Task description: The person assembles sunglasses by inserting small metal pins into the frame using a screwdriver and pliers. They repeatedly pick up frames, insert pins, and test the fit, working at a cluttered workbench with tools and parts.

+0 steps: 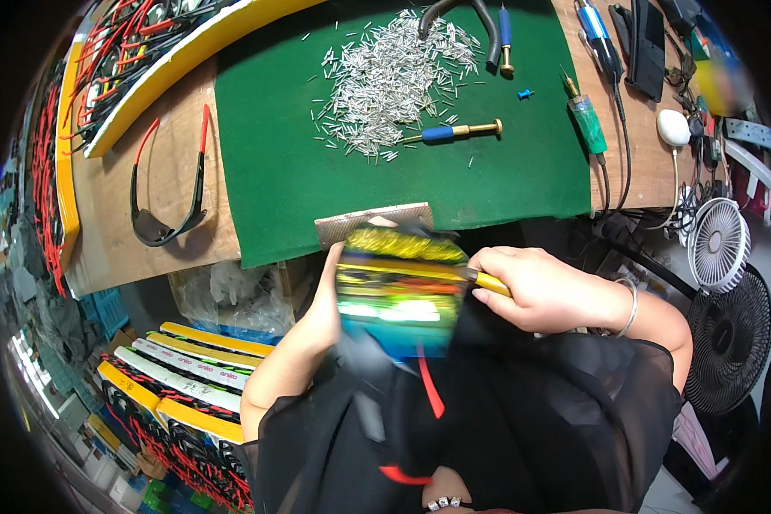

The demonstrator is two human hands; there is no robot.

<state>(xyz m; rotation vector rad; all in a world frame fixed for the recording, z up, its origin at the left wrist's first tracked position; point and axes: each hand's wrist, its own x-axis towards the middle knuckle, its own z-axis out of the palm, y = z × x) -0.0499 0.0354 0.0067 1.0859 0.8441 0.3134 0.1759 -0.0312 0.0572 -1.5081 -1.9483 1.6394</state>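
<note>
My left hand (324, 301) is closed on the side of a pair of sunglasses (403, 295), raised close to me. Its large mirrored lens shines yellow, green and blue and is smeared by motion. Two dark arms with red tips hang down from it toward my black top. In my right hand (535, 287) a yellow-handled tool (493, 283), like a small screwdriver, points left at the lens edge; its tip is too blurred to make out. Just beyond the sunglasses, a patterned pad (373, 223) lies at the near edge of the green mat (317, 197).
Small silver pins (385, 86) lie heaped on the mat beside blue-handled screwdrivers (441, 134). Another pair of sunglasses (171, 224) rests at left, near yellow-edged boxes (146, 94) of frames. A corded green tool (587, 124) and a white fan (718, 244) stand at right.
</note>
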